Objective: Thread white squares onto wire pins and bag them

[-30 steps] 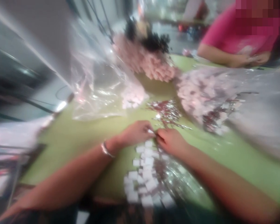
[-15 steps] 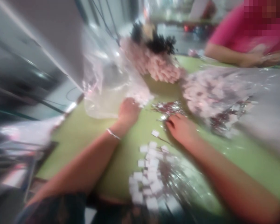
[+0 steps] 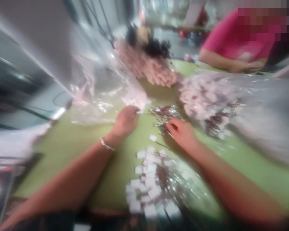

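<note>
left hand (image 3: 125, 121) at frame centre, fingers curled on pale pink pieces (image 3: 137, 99) spilling from clear bag (image 3: 98, 93). right hand (image 3: 181, 133) on shiny scraps (image 3: 165, 114); grip unclear, blurred. white tags (image 3: 146, 179) piled low centre on green bench (image 3: 69, 144).

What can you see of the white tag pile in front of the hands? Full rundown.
The white tag pile is a loose heap of small, flat, white rectangles, paper or card by the look, lying overlapped at mixed angles on the green table near its front edge. Shiny clear film mingles with its right side. One tag lies apart, beyond the heap. Neither the left hand nor the right hand touches it. Blur hides any print.
</note>
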A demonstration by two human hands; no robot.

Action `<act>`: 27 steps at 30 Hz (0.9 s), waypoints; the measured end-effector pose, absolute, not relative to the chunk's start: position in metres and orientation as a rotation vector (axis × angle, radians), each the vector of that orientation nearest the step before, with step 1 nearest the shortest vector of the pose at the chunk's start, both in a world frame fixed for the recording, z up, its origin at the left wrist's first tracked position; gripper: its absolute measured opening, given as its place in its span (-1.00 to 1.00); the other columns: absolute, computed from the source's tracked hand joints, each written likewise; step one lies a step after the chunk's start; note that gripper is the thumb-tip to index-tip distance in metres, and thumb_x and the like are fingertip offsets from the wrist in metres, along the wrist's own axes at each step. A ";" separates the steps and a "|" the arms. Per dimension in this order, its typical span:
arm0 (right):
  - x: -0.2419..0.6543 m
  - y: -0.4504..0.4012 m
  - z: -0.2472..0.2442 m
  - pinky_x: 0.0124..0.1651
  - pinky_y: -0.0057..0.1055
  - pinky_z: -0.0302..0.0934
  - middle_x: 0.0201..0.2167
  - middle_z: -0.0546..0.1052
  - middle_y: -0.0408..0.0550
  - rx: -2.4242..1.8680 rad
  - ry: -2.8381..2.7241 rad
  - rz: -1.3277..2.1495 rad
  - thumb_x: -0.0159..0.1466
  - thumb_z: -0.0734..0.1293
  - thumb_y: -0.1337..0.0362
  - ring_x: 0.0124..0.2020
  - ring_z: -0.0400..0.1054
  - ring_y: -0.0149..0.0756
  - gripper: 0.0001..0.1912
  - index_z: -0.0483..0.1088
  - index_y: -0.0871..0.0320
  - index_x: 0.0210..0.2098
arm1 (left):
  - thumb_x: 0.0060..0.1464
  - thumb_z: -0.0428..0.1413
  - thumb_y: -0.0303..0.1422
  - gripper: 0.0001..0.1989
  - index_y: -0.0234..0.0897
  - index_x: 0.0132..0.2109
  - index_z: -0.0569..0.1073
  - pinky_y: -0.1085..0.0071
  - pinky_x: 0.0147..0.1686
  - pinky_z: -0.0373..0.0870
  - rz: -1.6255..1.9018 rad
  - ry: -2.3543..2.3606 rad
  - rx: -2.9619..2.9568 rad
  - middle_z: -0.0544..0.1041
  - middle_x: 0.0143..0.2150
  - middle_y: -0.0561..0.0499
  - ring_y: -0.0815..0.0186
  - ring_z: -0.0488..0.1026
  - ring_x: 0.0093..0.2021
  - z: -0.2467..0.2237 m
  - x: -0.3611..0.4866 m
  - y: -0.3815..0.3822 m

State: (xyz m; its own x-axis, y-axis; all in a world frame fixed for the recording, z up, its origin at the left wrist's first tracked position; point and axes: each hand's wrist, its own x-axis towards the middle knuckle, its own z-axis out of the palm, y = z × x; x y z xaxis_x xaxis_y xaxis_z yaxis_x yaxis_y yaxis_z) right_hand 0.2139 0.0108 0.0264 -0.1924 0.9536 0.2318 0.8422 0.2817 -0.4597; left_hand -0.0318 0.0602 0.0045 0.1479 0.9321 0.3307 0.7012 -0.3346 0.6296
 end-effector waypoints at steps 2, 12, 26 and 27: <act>0.211 0.007 0.030 -0.36 -0.40 0.12 -0.45 0.55 -0.10 -1.562 -2.089 0.395 0.28 0.23 0.23 -0.46 0.34 -0.33 -0.80 0.47 0.11 -0.35 | 0.09 0.13 -0.33 -0.79 -0.26 -0.11 0.48 0.32 -0.22 0.35 1.042 1.422 1.798 0.52 -0.30 -0.06 0.25 0.43 -0.30 0.007 -0.026 0.051; 0.203 -0.007 0.039 -0.31 -0.43 0.16 -0.42 0.55 -0.15 -1.432 -2.066 0.620 0.28 0.22 0.24 -0.42 0.37 -0.37 -0.81 0.45 0.09 -0.37 | 0.02 0.24 -0.25 -0.77 -0.26 -0.19 0.52 0.45 -0.45 0.25 0.888 0.992 1.193 0.47 -0.47 0.04 0.44 0.36 -0.49 0.013 -0.006 0.028; 0.201 -0.007 0.048 -0.60 -0.46 -0.28 -0.75 0.06 -0.33 -1.542 -1.354 1.770 0.16 0.28 0.20 -0.70 -0.13 -0.53 -0.80 0.33 0.14 -0.55 | 0.08 0.17 -0.32 -0.82 -0.29 -0.17 0.53 0.45 -0.35 0.41 0.894 0.991 1.611 0.53 -0.43 0.03 0.41 0.45 -0.42 0.013 -0.007 0.022; 0.200 -0.007 0.048 -0.60 -0.46 -0.29 -0.75 0.05 -0.34 -1.528 -1.312 1.799 0.16 0.29 0.19 -0.71 -0.14 -0.54 -0.79 0.32 0.14 -0.55 | 0.09 0.16 -0.33 -0.83 -0.29 -0.17 0.52 0.45 -0.36 0.42 0.885 0.980 1.657 0.53 -0.43 0.02 0.41 0.45 -0.42 0.013 -0.006 0.021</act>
State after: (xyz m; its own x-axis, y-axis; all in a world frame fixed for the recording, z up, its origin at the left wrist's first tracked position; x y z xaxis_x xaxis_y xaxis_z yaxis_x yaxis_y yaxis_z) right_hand 0.2005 -0.0072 0.0478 -0.2943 0.8081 -0.5102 0.2387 -0.4547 -0.8580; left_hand -0.0063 0.0210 0.0133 0.4093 0.9066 0.1021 0.1934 -0.1956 0.9614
